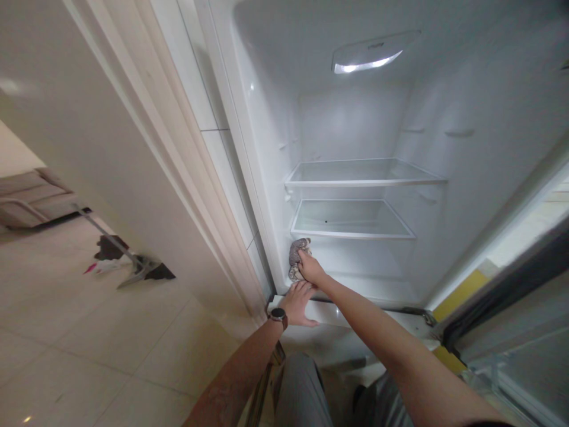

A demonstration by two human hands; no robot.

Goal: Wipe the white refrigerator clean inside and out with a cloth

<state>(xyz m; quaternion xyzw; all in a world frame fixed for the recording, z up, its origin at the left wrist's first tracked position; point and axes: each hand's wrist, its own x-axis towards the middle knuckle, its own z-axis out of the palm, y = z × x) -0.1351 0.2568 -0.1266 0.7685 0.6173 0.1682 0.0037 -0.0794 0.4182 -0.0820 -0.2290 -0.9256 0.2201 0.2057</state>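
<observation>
An open white fridge stands in front of me, with two glass shelves [360,178] inside and nothing on them. My right hand [310,268] reaches low into it and presses a crumpled grey cloth [297,254] against the left inner wall, below the lower shelf [351,228]. My left hand [299,303], with a dark watch on its wrist, lies flat with fingers spread on the white front ledge [338,314] at the fridge's bottom, just under the right hand.
The fridge's light [368,59] glows at the top. Its open door [511,296] hangs to the right. A white wall panel [111,148] borders the left. On the tiled floor [89,344] farther left lie a mop-like tool [133,264] and a sofa [31,198].
</observation>
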